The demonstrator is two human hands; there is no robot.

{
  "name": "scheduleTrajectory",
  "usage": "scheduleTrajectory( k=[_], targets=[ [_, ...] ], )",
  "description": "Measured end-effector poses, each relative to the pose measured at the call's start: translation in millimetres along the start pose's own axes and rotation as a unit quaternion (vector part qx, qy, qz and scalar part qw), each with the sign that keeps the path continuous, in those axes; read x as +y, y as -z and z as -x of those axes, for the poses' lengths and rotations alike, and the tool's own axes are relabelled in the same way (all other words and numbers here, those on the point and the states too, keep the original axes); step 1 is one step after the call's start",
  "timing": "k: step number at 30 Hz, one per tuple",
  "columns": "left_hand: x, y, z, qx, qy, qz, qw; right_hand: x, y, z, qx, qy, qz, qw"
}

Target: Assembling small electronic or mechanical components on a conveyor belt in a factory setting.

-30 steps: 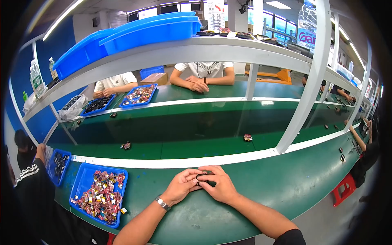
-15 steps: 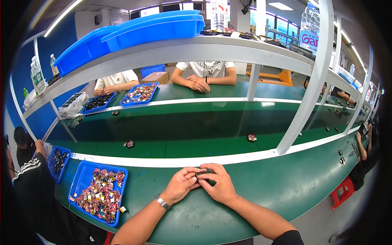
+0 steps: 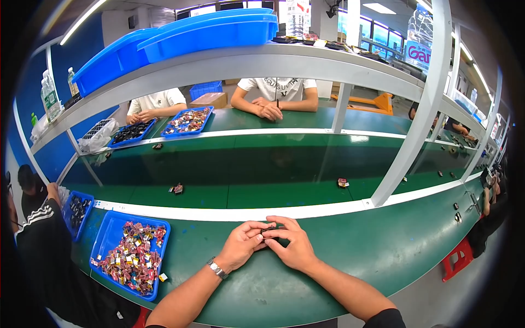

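My left hand (image 3: pixel 240 248) and my right hand (image 3: pixel 293 245) meet over the green worktable, fingers closed around a small black part (image 3: pixel 268 231). Fingers cover most of it, so its exact kind cannot be made out. The left thumb and fingertips pinch it from one side; the right thumb and fingers press against the other. A blue tray (image 3: pixel 107 229) lies left of my left forearm. In it is a heap of small red, yellow and white electronic pieces (image 3: pixel 134 257), with one piece at its right edge.
Beyond a white rail (image 3: pixel 235 215) runs a green conveyor belt (image 3: pixel 262 164) carrying scattered small parts (image 3: pixel 343 182). A grey shelf (image 3: pixel 240 64) with blue bins (image 3: pixel 213 37) spans above, its slanted post (image 3: pixel 407 120) at right. Co-workers sit opposite and at both sides.
Small parts on the belt have shifted slightly to the right. Both my hands stay nearly in place around the black part, with slight finger movement.
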State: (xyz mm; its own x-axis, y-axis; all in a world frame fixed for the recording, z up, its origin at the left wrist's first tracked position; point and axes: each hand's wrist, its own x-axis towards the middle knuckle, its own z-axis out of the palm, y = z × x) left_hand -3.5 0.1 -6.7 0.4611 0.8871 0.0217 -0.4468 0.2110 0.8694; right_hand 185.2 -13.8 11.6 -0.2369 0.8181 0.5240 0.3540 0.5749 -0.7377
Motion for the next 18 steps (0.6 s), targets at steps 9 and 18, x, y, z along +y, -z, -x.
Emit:
scheduleTrajectory(
  k=[9,18],
  targets=[
    [-1.5,4.4,-0.1,-0.02,0.0,0.017,1.0,-1.5,-0.2,1.0,0.009,0.03,0.048,0.998],
    [0.2,1.5,0.0,-0.009,-0.033,0.018,0.999,-7.1,2.2,-2.0,-0.004,0.029,0.015,0.999]
  ],
)
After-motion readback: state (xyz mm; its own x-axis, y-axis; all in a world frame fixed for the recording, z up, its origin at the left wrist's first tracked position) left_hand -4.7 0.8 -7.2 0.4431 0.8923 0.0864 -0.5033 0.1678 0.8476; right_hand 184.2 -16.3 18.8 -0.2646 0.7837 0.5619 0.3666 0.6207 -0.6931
